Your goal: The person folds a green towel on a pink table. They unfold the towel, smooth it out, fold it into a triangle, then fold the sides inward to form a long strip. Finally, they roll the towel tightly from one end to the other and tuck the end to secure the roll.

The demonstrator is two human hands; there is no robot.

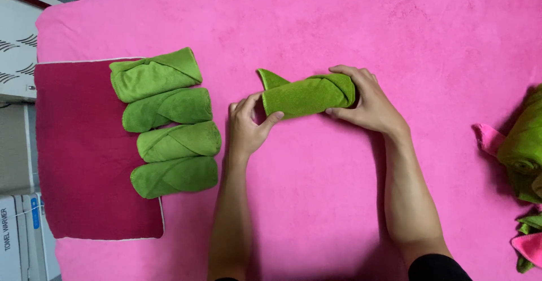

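Both hands work on one rolled green towel that lies crosswise near the middle of a counter covered by a bright pink cloth. The left hand pinches the roll's left end, thumb on the front edge and fingers curled behind it, where a pointed corner of the towel sticks up. The right hand is cupped around the right end, fingers wrapped over the top and thumb pressed along the near side, so it grips the roll firmly.

To the left, four finished green towel rolls lie side by side in a column, touching one another, partly on a dark red mat with a pale edge and partly on the pink cloth. At the right edge of the view sits a loose heap of green and pink towels, well apart from the hands. A white cabinet stands beyond the counter's left side.
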